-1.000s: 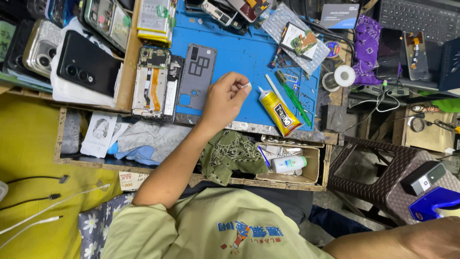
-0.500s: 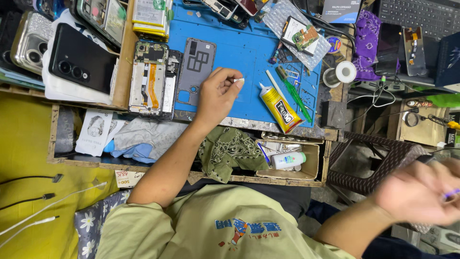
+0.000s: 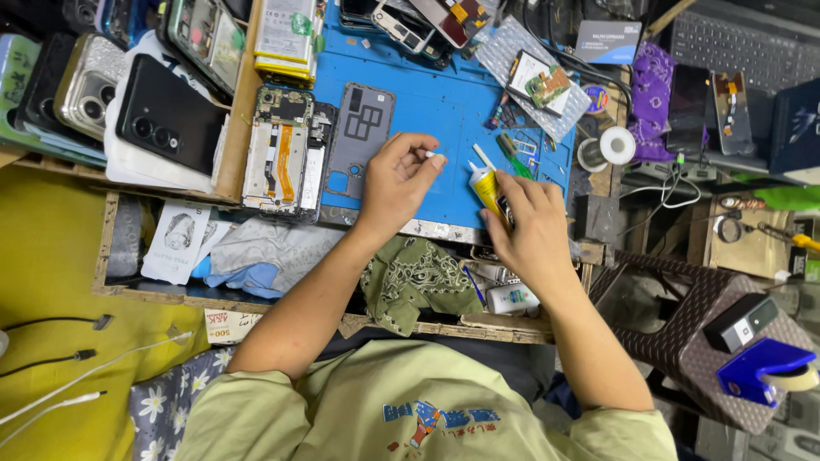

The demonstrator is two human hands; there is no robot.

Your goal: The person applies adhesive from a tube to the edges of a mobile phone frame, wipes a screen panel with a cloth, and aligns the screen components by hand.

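Note:
My left hand point(image 3: 397, 183) rests on the blue work mat point(image 3: 427, 102) and pinches a small white piece point(image 3: 433, 156) between thumb and fingers. My right hand point(image 3: 531, 226) grips a yellow glue tube point(image 3: 487, 186) near the mat's front edge, its white nozzle pointing up and left toward the left hand. A grey phone back cover point(image 3: 359, 141) lies on the mat just left of my left hand. An opened phone point(image 3: 286, 154) with an orange flex cable lies further left.
Several phones point(image 3: 166, 107) lie stacked at the left. A solder spool point(image 3: 617, 145), circuit parts in a bag point(image 3: 538, 81) and green tweezers point(image 3: 515, 154) sit right of the mat. A green cloth point(image 3: 414, 277) and white bottle point(image 3: 511, 299) fill the lower tray. A woven stool point(image 3: 713, 316) stands at the right.
My right hand came in from the lower right and took hold of the yellow glue tube. My left hand stayed on the mat with the small white piece.

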